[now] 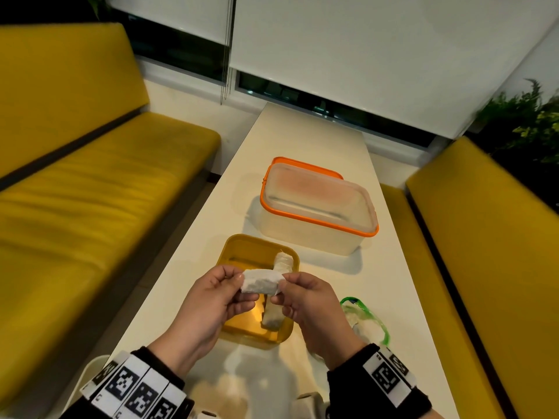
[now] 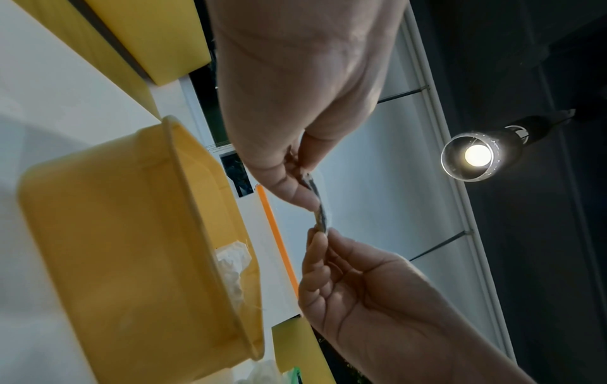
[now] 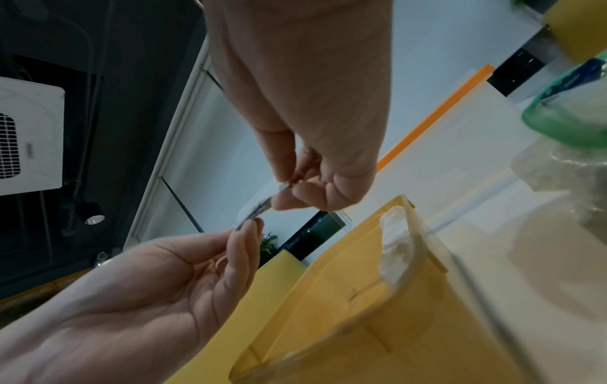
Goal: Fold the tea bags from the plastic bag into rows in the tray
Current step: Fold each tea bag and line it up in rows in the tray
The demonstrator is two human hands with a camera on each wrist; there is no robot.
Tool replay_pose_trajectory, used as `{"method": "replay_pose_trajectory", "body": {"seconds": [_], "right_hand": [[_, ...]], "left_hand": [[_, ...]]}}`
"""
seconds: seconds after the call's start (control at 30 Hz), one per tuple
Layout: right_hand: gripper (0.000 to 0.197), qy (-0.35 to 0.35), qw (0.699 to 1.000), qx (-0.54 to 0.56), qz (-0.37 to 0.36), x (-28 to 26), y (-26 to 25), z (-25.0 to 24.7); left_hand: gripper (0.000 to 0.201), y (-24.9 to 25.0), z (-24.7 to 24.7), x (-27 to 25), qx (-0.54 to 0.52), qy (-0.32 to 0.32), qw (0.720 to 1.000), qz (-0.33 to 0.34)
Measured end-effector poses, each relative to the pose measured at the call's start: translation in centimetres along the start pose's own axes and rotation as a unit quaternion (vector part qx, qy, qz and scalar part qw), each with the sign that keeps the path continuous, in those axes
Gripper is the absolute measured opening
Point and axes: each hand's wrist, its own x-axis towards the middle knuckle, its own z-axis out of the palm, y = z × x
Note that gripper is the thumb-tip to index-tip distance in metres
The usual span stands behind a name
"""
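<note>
My left hand [image 1: 203, 300] and right hand [image 1: 314, 309] each pinch one end of a white tea bag [image 1: 262, 281], thumb against fingertips, stretching it level above the yellow tray [image 1: 242, 246]. A row of folded tea bags [image 1: 279, 293] lies along the tray's right side. The green-rimmed plastic bag [image 1: 367, 320] rests on the white table [image 1: 305, 137], just right of the tray.

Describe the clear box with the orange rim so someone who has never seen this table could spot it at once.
On the long white table between the yellow benches, look past the yellow tray, farther from the person. The box stands there, with an orange-edged lid behind it. It is the only clear, tall container; the tray is low and yellow.
</note>
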Motion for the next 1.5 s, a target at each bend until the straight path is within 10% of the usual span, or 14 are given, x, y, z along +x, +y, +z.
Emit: {"method": "replay_pose_trajectory", "body": {"seconds": [0.13, 0.23, 0.6, 0.77, 1.17, 1.37, 1.5], "right_hand": [[0.010, 0.052, 0.962, -0.212, -0.165, 0.1, -0.5, -0.9], [0.019, 0.015, 0.840, -0.459, -0.287, 0.0, -1.0, -1.5], [0.026, -0.102, 0.624, -0.762, -0.139, 1.7, -0.8, 0.3], [0.025, -0.088, 0.543, -0.816, -0.178, 2.7, 1.2, 1.2], [0.025, -0.028, 0.588, -0.770, -0.247, 3.2, 2.4, 0.8], [0.029, 0.057, 0.708, -0.627, -0.320, -0.2, 1.7, -2.8], [0.028, 0.125, 0.774, -0.598, -0.169, -1.8, 0.7, -10.0]], "left_hand": [[0.013, 0.0, -0.5, 0.1, 0.002, 0.021, 1.000, -0.004], [0.013, 0.2, -1.0, 0.2, -0.019, 0.049, 0.999, 0.000], [0.010, -0.4, -1.3, 0.3, -0.007, 0.048, 0.999, 0.000], [0.009, -0.8, -1.5, 0.4, -0.003, 0.053, 0.999, 0.000], [0.010, -1.0, -0.9, 0.7, 0.001, 0.040, 0.999, -0.010], [0.009, -1.4, -0.1, 0.7, 0.080, 0.035, 0.996, 0.001], [0.010, -1.6, -0.4, 0.6, 0.105, 0.026, 0.994, -0.017]]}}
